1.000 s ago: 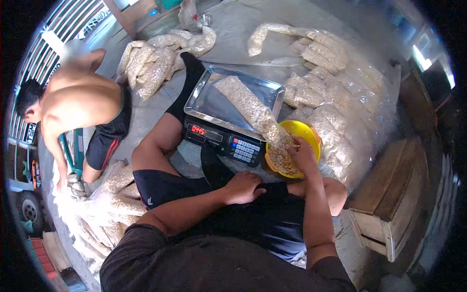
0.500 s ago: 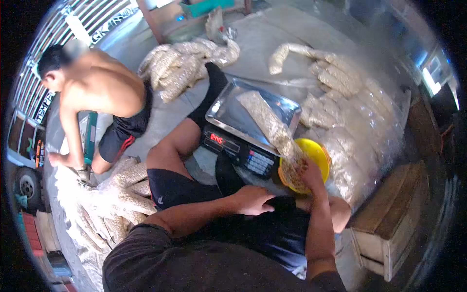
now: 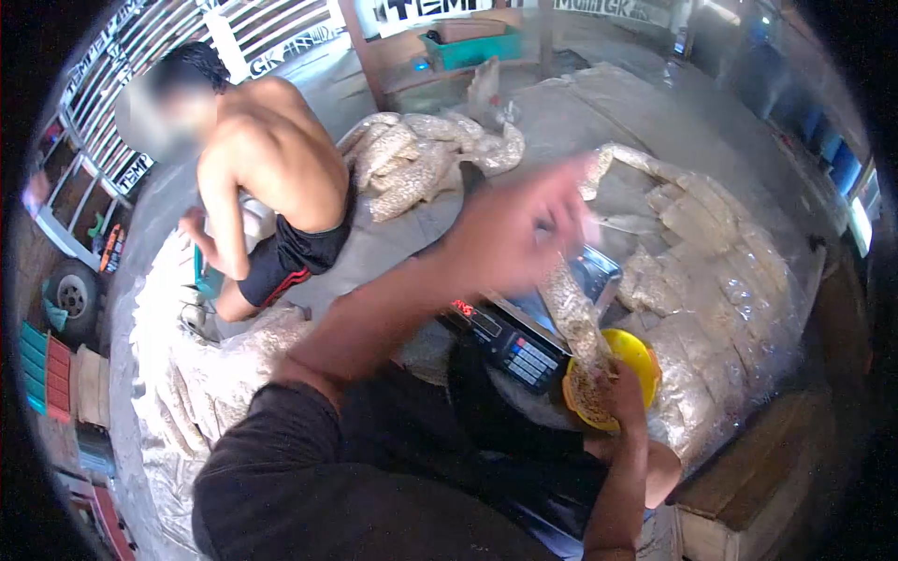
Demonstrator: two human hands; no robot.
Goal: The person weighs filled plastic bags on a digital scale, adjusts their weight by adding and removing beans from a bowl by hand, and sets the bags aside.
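Observation:
A long clear plastic bag (image 3: pixel 571 309) full of pale beans slants across the steel tray of a digital scale (image 3: pixel 519 346), its lower end reaching into a yellow bowl (image 3: pixel 645 351). My right hand (image 3: pixel 625 397) is closed around that lower end, inside the bowl, where loose beans (image 3: pixel 589 402) lie. Some of its fingers are hidden. My left hand (image 3: pixel 524 224) is raised above the scale, blurred by motion. Its fingers look stretched out, and I see nothing held in them. It covers part of the tray and the bag's upper end.
Filled bags lie in a heap (image 3: pixel 692 280) on the right, another pile (image 3: pixel 421 159) ahead, and more (image 3: pixel 215 365) at left. A co-worker (image 3: pixel 271 159) crouches at left beside a green object. A wooden box (image 3: pixel 748 486) stands at lower right.
My left hand has risen from my lap to above the scale. My right hand stays at the bag's lower end in the bowl. The view has tilted up, and the co-worker's arms have shifted.

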